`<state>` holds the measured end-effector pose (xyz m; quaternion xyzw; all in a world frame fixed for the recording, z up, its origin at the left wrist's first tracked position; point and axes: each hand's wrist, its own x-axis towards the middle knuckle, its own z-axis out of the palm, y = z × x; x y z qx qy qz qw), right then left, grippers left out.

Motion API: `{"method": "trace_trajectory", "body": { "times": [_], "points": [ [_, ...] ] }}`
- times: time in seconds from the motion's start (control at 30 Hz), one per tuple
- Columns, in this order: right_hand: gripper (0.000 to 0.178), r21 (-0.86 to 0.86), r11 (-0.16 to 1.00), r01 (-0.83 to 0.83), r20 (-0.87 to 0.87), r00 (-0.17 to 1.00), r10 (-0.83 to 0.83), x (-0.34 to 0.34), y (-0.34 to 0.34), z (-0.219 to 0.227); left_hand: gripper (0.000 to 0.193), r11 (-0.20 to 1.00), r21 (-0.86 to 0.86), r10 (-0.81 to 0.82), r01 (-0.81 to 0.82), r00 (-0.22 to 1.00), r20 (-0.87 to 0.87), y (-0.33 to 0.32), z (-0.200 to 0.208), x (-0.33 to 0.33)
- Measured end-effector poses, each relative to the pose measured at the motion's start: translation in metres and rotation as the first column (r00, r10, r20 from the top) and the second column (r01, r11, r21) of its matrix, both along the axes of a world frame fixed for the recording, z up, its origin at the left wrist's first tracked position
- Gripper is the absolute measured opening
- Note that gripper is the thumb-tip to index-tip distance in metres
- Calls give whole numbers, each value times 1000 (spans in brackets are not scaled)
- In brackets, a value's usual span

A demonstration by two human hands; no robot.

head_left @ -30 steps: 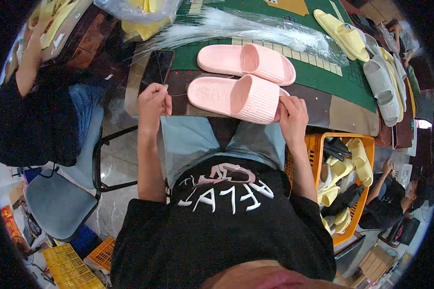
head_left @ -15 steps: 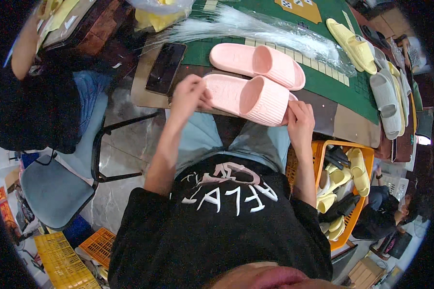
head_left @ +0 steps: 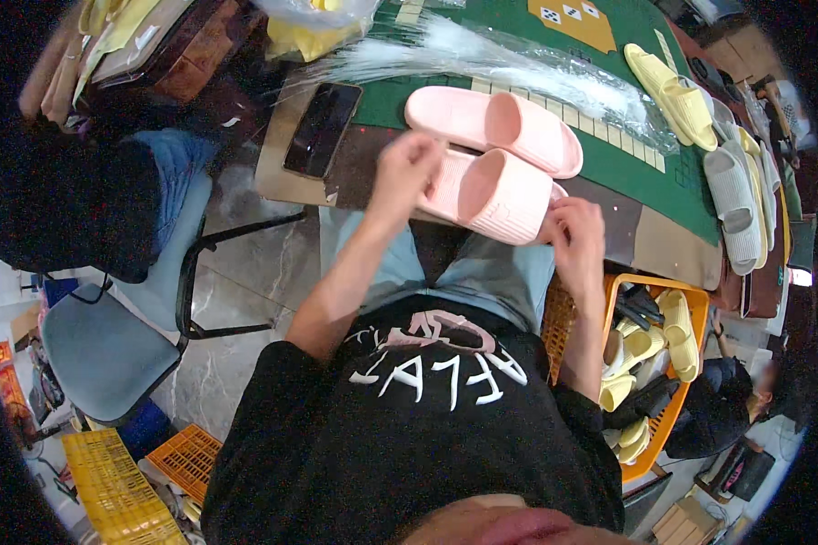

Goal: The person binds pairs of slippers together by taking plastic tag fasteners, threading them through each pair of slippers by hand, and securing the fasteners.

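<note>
Two pink slippers lie side by side at the table's near edge, toes to the right. The far slipper (head_left: 541, 145) rests on the table; the near slipper (head_left: 504, 204) has a ribbed strap. Over its heel end is my left hand (head_left: 404, 177), fingers drawn together in a pinch; what is in them, if anything, is hidden. My right hand (head_left: 574, 236) is at the toe end of the near slipper, with curled fingers closed on its edge. A bit of pink shows between the toe and those fingers.
A dark phone (head_left: 323, 130) lies left of the slippers. Behind them is a bundle of clear plastic strips (head_left: 509, 68). Yellow slippers (head_left: 673, 95) and grey slippers (head_left: 732, 195) line the right side. An orange crate (head_left: 691, 381) of slippers stands at my right, a chair (head_left: 109, 354) at left.
My left hand has moved right from the near slipper's heel edge to over its insole. My right hand stays at the toe end. The whole view has shifted slightly.
</note>
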<state>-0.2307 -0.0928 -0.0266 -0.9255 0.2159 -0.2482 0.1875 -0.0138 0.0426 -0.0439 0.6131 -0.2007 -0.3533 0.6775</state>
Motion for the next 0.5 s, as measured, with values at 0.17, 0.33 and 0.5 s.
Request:
{"method": "trace_trajectory", "body": {
  "times": [0.17,0.33,0.5],
  "points": [
    [6,290,950,118,151,974,-167,-10,-18,2,16,956,-244,117,-165,973,-200,6,12,49],
    [14,794,598,-108,398,836,-378,-12,-45,-4,12,900,-387,55,-203,931,-360,1,20,62],
    [10,888,263,-378,460,714,-528,-14,-71,-8,15,980,-157,134,-123,989,58,-15,15,53]
  ]
}}
